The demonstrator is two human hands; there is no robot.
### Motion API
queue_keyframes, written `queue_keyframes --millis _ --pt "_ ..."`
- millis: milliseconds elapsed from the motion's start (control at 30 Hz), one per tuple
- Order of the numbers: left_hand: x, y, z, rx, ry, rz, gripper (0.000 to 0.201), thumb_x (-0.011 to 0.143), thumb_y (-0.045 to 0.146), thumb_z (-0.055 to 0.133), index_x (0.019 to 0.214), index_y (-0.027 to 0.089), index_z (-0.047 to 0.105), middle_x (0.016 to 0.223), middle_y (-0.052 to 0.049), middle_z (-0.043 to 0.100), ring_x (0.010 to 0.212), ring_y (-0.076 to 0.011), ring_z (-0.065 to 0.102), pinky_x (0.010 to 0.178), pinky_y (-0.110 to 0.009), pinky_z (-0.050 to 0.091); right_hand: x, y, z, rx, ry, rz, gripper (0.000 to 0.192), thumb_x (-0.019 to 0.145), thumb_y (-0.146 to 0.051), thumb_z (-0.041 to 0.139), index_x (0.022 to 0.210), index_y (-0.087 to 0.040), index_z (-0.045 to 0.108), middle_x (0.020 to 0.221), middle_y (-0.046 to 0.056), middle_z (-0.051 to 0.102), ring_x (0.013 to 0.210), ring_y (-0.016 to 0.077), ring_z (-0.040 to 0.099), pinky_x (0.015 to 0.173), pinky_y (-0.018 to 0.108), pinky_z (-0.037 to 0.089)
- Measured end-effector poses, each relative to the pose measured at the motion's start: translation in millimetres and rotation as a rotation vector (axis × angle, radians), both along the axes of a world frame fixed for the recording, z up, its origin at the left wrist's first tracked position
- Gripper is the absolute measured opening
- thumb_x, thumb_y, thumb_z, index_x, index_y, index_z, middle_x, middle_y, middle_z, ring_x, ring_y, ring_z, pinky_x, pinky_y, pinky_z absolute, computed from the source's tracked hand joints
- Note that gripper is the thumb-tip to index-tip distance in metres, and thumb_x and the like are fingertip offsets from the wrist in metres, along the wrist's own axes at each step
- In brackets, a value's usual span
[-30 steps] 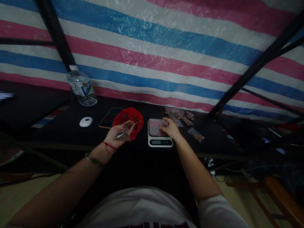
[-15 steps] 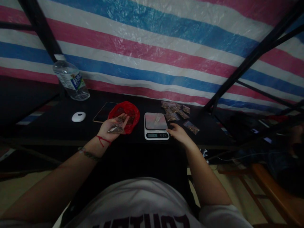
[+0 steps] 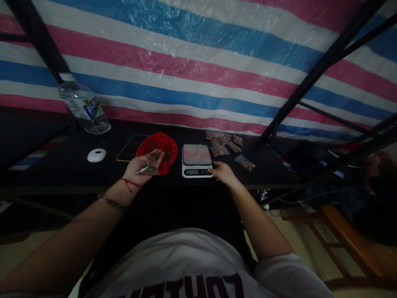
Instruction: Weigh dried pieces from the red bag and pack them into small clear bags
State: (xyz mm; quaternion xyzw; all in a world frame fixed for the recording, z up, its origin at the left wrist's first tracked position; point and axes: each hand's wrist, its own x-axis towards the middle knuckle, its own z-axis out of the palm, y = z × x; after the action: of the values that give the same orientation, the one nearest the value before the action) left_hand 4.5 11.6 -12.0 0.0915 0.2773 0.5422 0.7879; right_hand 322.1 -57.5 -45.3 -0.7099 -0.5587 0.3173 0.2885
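My left hand [image 3: 141,169] is palm up and holds a small clear plastic bag [image 3: 148,168] with dark brown bits in it. Its fingers reach over the near side of a red plastic bag [image 3: 173,154], whose brown contents show through the open mouth. At the right front corner of a white digital scale [image 3: 184,170], the thumb of my right hand [image 3: 223,173] touches the button panel, fingers apart and holding nothing. A small clear packet [image 3: 199,151] lies on the scale's plate. The display is lit, its digits too small to read.
Several filled bags [image 3: 221,139] lie behind and right of the scale, one bag [image 3: 245,163] apart. Left are a phone [image 3: 130,148], a white rounded device [image 3: 96,155] and a clear bottle [image 3: 85,105]. A wooden chair [image 3: 350,240] stands right; black frame bars [image 3: 297,87] flank the table.
My right hand has come slightly left, its thumb now farther onto the scale's button panel. My left hand still holds the small bag. The whole view has shifted a little.
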Motion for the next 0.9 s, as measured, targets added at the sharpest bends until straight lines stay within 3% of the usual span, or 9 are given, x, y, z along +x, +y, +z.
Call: queue_keyframes --millis 233,467,667,900 --pt "0 1 -2.2 -0.011 -0.002 -0.008 0.052 0.068 -0.008 0.034 0.110 0.008 0.060 0.093 -0.015 0.070 0.099 -0.0248 0.067 0.080 -0.035 0.060 1 1 -5.0 0.016 -0.005 -0.001 0.045 0.084 -0.039 0.057 0.120 -0.011 0.059 0.059 0.000 0.062 0.040 0.0092 0.053 0.039 0.018 0.040" --pt "3 -4 4.1 -0.080 -0.029 -0.007 0.052 0.071 -0.007 0.035 0.112 0.012 0.060 0.095 -0.013 0.071 0.102 -0.0242 0.066 0.081 -0.035 0.060 -2 5 -4.0 -0.038 -0.066 -0.039 0.049 0.078 -0.045 0.064 0.115 -0.015 0.059 0.060 0.000 0.062 0.042 0.0107 0.055 0.037 0.019 0.039" --pt "2 -5 7.3 -0.038 -0.020 -0.012 0.049 0.070 -0.007 0.035 0.111 0.007 0.059 0.096 -0.016 0.070 0.102 -0.0265 0.066 0.082 -0.035 0.060 -1 6 -4.3 -0.039 -0.053 -0.037 0.043 0.076 -0.040 0.067 0.110 -0.016 0.058 0.064 0.000 0.062 0.041 0.0088 0.053 0.036 0.018 0.038" --pt "-1 -5 6.8 0.052 -0.002 -0.018 0.052 0.067 -0.009 0.036 0.111 0.006 0.059 0.089 -0.014 0.071 0.093 -0.0232 0.068 0.083 -0.034 0.060 1 5 0.0 -0.079 0.103 -0.018 0.040 0.079 -0.029 0.064 0.114 -0.014 0.054 0.056 -0.005 0.057 0.037 0.0072 0.048 0.034 0.016 0.033"
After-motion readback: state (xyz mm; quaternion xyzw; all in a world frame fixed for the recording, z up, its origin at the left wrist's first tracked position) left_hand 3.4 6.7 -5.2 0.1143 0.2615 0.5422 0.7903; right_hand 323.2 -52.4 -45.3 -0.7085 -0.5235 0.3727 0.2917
